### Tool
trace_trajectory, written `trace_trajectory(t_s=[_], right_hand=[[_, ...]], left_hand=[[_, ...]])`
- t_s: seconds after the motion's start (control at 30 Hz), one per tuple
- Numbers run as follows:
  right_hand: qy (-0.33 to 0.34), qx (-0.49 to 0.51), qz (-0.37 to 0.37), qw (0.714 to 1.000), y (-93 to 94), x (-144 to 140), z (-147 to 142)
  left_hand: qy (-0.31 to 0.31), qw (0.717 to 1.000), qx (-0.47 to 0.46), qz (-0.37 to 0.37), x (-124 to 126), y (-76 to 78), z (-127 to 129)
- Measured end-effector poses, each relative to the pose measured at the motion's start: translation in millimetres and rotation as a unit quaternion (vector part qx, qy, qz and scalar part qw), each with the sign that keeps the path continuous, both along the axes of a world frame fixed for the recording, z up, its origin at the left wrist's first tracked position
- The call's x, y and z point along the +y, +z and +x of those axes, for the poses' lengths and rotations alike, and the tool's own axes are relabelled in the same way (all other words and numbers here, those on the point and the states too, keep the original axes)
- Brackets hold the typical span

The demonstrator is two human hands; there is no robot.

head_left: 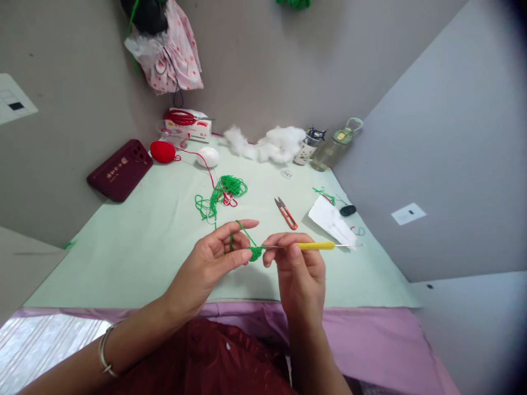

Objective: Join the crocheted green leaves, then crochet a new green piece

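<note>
At the frame's centre, the left hand (218, 255) pinches a small green crochet piece (256, 253), barely begun, while the right hand (294, 260) grips a yellow hook (317, 246); loose green yarn (222, 195) remains on the table (135, 247) above.

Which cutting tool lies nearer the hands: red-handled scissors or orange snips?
The orange snips, lying open-table just beyond the right hand. The red-handled scissors sit on the box at the far wall.

Red-handled snips (285, 213) lie right of centre, beside a white paper (331, 220). White stuffing (272, 144) and a green bottle (335, 145) sit at upper centre. A maroon case (120, 169) lies at left.
</note>
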State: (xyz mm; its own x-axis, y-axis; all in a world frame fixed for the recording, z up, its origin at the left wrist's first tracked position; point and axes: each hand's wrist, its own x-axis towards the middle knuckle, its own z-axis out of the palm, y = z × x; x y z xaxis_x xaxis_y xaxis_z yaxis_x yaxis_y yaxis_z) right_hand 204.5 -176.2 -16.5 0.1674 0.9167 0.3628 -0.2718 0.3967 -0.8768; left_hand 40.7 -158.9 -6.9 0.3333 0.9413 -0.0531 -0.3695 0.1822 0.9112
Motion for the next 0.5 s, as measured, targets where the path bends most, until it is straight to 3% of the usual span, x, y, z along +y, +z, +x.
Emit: trace_trajectory(t_s=[0.33,0.5], right_hand=[[0.01,0.008,-0.012,1.0,0.1,-0.8,1.0],[-0.003,-0.062,0.025,0.998,0.3,-4.8,2.3]], left_hand=[[0.003,1.0,0.011,-0.004,0.3,-1.6,-0.4],[0.009,1.0,0.023,0.016,0.1,-0.6,0.2]])
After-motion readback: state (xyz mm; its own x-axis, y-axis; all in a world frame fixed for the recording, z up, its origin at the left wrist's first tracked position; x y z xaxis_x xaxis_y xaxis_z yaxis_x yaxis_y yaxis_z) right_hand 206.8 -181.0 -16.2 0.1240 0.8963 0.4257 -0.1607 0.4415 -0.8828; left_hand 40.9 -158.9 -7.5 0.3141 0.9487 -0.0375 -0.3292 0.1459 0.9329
